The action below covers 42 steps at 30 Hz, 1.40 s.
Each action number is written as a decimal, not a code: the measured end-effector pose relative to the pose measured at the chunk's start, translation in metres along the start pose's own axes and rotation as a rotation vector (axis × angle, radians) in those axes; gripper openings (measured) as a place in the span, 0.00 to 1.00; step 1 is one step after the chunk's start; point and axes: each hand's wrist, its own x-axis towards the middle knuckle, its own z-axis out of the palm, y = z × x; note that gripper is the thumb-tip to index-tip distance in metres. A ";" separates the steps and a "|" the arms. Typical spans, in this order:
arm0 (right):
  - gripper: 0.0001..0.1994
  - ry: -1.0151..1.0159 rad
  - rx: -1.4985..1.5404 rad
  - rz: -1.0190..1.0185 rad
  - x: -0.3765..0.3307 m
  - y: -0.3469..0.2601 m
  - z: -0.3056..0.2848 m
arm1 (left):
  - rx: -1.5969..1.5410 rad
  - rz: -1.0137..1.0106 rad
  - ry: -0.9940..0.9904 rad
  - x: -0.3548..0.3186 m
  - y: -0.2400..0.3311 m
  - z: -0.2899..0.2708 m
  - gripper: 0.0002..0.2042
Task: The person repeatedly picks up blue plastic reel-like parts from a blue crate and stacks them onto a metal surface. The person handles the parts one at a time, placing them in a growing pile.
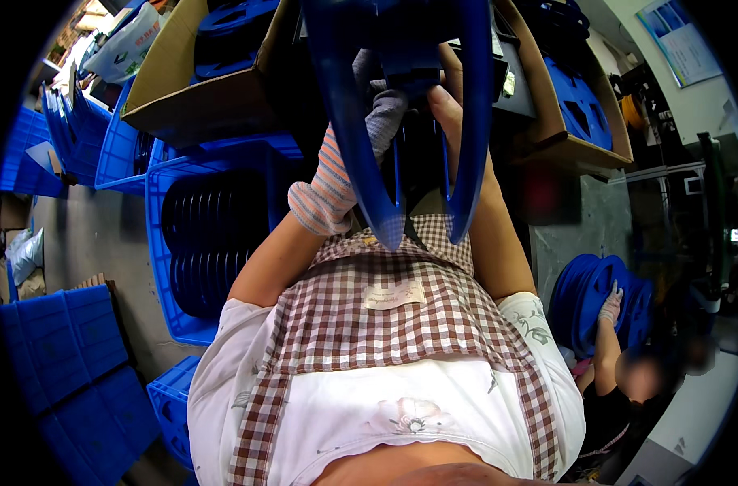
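A large blue plastic reel (346, 105) looms close in the upper middle, its curved rims reaching down toward my apron. My left hand (382, 117), in a striped glove with grey fingers, closes on the reel near its dark blue centre part. Bare-skinned, my right hand (448, 105) grips the same part from the other side, thumb against it. The reel hides some fingers of both hands. Dark surfaces behind it are hard to make out.
Cardboard boxes with blue reel parts stand at left (199, 113) and right (583, 158). A blue crate (154, 251) of black discs (211, 243) sits by my left arm. At right, a co-worker's gloved hand (612, 306) touches stacked blue discs (575, 304). Blue bins (69, 332) stand far left.
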 end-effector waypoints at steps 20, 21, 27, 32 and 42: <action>0.33 -0.021 0.166 0.133 0.001 -0.008 0.009 | -0.098 0.098 0.011 0.011 0.020 0.014 0.36; 0.34 -0.034 0.163 0.128 0.002 -0.006 0.010 | -0.056 0.057 0.041 0.009 0.026 0.015 0.36; 0.35 -0.108 0.030 0.057 0.007 -0.010 0.003 | -0.122 -0.139 -0.022 0.020 -0.018 -0.015 0.25; 0.38 -0.344 -0.397 0.045 0.034 -0.015 -0.035 | 0.189 -0.020 -0.048 0.032 -0.010 -0.057 0.18; 0.41 -0.383 -0.959 -0.010 0.211 0.079 -0.105 | 0.106 0.200 -0.304 0.202 -0.020 -0.167 0.19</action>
